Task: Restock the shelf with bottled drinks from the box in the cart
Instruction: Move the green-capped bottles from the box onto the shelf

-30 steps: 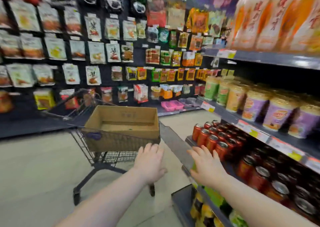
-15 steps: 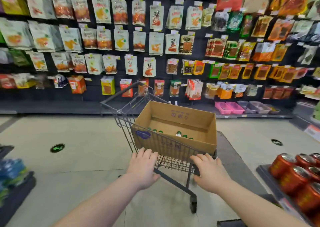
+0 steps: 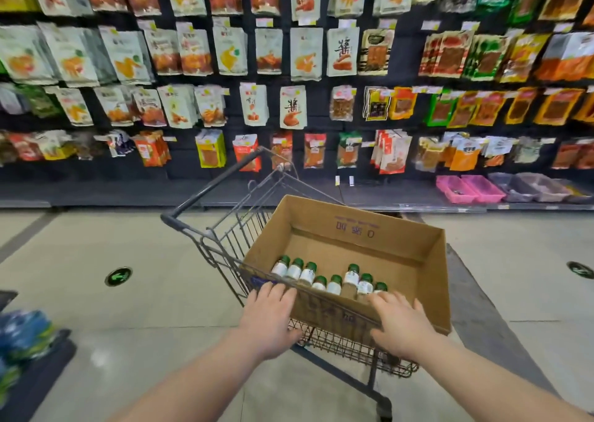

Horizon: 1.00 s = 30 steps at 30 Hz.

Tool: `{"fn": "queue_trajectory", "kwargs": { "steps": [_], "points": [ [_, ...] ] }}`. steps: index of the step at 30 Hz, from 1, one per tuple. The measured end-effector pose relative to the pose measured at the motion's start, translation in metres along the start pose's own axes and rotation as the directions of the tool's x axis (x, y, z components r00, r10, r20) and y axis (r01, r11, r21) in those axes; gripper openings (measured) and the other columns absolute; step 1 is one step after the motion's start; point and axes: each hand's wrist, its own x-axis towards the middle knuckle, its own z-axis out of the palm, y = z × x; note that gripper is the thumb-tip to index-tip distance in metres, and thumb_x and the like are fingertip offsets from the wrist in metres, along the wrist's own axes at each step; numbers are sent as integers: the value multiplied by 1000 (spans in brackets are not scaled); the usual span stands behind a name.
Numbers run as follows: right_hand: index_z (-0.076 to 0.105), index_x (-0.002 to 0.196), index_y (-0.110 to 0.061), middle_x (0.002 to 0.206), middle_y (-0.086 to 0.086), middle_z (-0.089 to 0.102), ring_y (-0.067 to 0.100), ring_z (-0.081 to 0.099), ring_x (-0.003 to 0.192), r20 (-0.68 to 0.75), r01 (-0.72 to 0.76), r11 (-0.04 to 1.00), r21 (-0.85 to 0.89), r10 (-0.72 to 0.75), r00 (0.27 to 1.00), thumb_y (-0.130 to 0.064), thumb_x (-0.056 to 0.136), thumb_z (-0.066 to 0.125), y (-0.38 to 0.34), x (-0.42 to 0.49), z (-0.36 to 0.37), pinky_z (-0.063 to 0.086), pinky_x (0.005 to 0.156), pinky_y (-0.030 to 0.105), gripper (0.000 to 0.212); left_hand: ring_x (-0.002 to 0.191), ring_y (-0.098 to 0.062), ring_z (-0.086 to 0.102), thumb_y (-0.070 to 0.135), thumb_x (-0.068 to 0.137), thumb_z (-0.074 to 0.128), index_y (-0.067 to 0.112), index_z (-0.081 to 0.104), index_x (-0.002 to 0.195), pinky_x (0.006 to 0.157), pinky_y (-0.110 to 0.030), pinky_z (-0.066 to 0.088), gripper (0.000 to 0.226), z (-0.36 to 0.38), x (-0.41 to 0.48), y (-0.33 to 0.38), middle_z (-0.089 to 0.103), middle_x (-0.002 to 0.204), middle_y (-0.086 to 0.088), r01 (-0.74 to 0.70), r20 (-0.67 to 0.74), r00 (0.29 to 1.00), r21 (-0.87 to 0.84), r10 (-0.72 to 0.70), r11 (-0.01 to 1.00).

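Fingers (image 3: 276, 294) straight, L hand (image 3: 268, 320), R hand (image 3: 403, 326) at box (image 3: 353, 228) rim, cart (image 3: 212, 185) on tile floor (image 3: 96, 341); snack wall (image 3: 289, 52) behind

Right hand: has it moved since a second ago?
Yes. Against the box in the cart, the right hand has swung left, from beside it to its near wall, by the bottles.

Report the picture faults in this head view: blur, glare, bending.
Head view: light is even, with a pale glare patch on the floor at lower left. Head view: the wide lens bows the rows of snack packs toward the edges. Head view: the bottles in the box look fairly sharp; the blue packs at the left edge are smeared.
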Motion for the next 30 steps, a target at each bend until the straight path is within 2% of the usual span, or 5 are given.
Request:
{"fn": "queue_trajectory", "kwargs": {
  "steps": [4, 13, 21, 26, 30],
  "points": [
    [21, 148, -29, 156, -1, 23, 23, 15, 145, 27, -18, 1000, 19, 18, 999, -32, 90, 51, 13, 35, -2, 11, 116, 53, 65, 139, -23, 24, 52, 84, 54, 21, 24, 145, 115, -44, 22, 75, 6, 47, -11, 31, 149, -1, -8, 26, 1000, -14, 9, 1000],
    [22, 146, -29, 152, -1, 29, 23, 22, 141, 85, -232, 972, 27, 229, 970, -34, 91, 48, 51, 124, -15, 20, 115, 49, 61, 140, -25, 24, 54, 86, 52, 20, 21, 147, 115, -43, 22, 76, 25, 201, -25, 29, 151, -3, -204, 139, 968, -43, 208, 978],
    [22, 147, -27, 150, 0, 32, 22, 28, 140, 213, -444, 889, 113, 415, 885, -38, 93, 46, 64, 187, -1, 25, 112, 44, 60, 137, -27, 29, 51, 86, 52, 16, 23, 146, 112, -42, 28, 75, 41, 315, -39, 33, 148, -7, -314, 288, 903, -67, 320, 947],
    [24, 147, -25, 151, 0, 31, 22, 31, 138, 339, -549, 827, 124, 485, 806, -40, 92, 48, 95, 203, 24, 30, 111, 42, 62, 135, -27, 33, 48, 87, 54, 16, 26, 145, 111, -41, 31, 72, 68, 348, -15, 35, 147, -7, -356, 401, 838, -109, 369, 928],
    [24, 148, -23, 151, 2, 31, 23, 32, 138, 420, -581, 801, 144, 482, 769, -35, 92, 52, 121, 228, 44, 29, 113, 43, 64, 136, -28, 31, 47, 87, 53, 16, 24, 145, 111, -41, 31, 72, 96, 372, 2, 35, 147, -7, -340, 486, 801, -111, 349, 934]
  ]
}}
